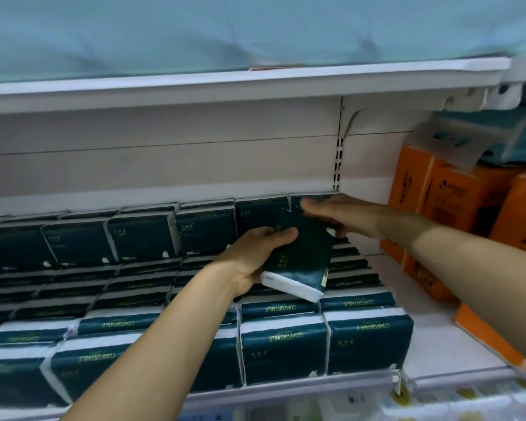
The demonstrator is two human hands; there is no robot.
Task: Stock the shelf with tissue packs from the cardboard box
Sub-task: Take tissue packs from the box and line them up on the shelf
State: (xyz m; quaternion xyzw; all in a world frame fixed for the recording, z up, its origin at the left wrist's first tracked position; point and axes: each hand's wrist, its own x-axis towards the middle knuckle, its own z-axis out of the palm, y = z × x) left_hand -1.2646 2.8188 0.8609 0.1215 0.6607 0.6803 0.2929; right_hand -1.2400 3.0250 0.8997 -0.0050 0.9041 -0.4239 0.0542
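Note:
A dark green tissue pack [301,256] with a white end hangs tilted above the stocked rows, and my left hand [255,256] grips its left side with the thumb across the top. My right hand [331,214] reaches over the pack's far right corner, fingers stretched toward the back row; its fingertips lie on or near the pack's top edge. Several matching dark green packs [286,344] fill the white shelf [438,335] in rows, standing at the front and at the back. The cardboard box is out of view.
Orange tissue packs [456,196] stack at the right of the same shelf, with a bare strip of shelf between them and the green rows. A white upper shelf [225,86] overhangs closely, carrying pale blue packs. A price rail [316,390] runs along the front edge.

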